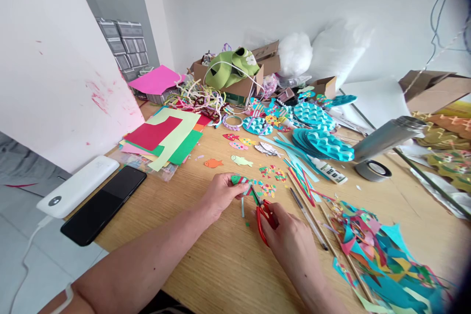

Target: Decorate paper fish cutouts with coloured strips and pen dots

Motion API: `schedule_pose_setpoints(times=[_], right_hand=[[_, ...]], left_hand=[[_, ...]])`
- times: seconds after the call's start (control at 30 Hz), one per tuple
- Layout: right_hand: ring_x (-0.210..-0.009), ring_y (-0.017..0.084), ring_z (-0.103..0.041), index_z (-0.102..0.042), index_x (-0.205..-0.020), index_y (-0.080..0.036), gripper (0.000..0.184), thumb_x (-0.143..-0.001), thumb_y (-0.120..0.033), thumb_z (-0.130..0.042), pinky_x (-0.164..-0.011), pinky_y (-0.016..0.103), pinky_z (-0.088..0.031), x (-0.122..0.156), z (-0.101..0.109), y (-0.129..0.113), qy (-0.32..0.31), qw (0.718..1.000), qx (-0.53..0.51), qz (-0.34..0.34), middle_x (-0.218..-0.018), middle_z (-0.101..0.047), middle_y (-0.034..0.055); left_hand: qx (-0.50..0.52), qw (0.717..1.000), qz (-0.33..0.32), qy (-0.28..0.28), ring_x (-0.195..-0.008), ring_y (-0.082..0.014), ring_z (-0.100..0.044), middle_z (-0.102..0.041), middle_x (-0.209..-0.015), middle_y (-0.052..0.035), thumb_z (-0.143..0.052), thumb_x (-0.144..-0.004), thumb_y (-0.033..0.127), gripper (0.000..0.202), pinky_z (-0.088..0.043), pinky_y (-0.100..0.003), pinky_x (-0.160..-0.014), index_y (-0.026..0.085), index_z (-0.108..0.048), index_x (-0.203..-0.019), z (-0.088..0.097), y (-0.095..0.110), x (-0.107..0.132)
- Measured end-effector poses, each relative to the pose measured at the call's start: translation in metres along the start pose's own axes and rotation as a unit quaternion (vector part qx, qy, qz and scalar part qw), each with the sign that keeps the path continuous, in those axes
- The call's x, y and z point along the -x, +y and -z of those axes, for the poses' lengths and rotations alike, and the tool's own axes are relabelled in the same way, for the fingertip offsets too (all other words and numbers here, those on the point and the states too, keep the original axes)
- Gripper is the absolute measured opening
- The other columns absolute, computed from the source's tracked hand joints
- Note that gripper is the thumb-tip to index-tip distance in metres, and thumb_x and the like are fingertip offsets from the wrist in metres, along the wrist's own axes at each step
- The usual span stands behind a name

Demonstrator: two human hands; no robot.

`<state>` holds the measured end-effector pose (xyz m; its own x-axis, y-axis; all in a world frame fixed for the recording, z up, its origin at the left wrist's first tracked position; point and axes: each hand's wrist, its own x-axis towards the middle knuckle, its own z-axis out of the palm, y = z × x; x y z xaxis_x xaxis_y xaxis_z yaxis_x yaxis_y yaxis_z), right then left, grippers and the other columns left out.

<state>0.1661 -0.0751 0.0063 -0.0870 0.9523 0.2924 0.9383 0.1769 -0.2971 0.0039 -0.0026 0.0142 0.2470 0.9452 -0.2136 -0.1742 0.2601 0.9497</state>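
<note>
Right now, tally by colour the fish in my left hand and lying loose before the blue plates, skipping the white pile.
Striped green fish in left hand: 1
Orange fish: 1
Pale green fish: 1
Red fish: 1
Pink fish: 1
Yellow fish: 1
Total: 6

Left forearm (150, 252): bare, slants in over the counter's (217, 265) near edge by the near left corner, reaching away and right. Left wrist (205, 207) roughly straight. Left hand (222, 191) in a pinch, thumb extended on top, pointing toward the right edge. Right forearm (318, 292): bare, in over the near edge, angled away and left. Right hand (289, 233): back up, fingers curled in a grip. Hands just beside each other, apart; left one farther from near edge.
</note>
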Motion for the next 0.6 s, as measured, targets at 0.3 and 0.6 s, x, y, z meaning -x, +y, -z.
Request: schedule_pose_setpoints(times=[0.3, 0.6], right_hand=[[-0.046, 0.015, -0.056, -0.052, -0.069, -0.021, 0.033, -0.091, -0.044, -0.044, -0.048, 0.024, -0.031, -0.0002, -0.0009, -0.0002, -0.011, 1.0, -0.007, -0.009, -0.054, -0.061, 0.0003], [-0.045, 0.015, -0.055, -0.053, -0.069, -0.021, 0.034, -0.092, -0.044, -0.041, -0.048, 0.024, -0.031, -0.0006, 0.0017, -0.0026, -0.022, 0.999, -0.015, -0.022, -0.054, -0.061, 0.0018]], left_hand=[[-0.002, 1.0, 0.003, -0.001, -0.066, -0.0134, -0.056, -0.065, -0.069, -0.0049, -0.075, -0.061, 0.039, 0.03, -0.044, -0.024, -0.06, 0.012, -0.066, -0.07, 0.0004, -0.001, -0.0004], [0.007, 1.0, 0.006, -0.003, -0.063, -0.0125, -0.055, -0.064, -0.066, -0.0038, -0.076, -0.06, 0.04, 0.03, -0.043, -0.024, -0.06, 0.013, -0.066, -0.068, 0.0001, -0.0006, 0.0012]])
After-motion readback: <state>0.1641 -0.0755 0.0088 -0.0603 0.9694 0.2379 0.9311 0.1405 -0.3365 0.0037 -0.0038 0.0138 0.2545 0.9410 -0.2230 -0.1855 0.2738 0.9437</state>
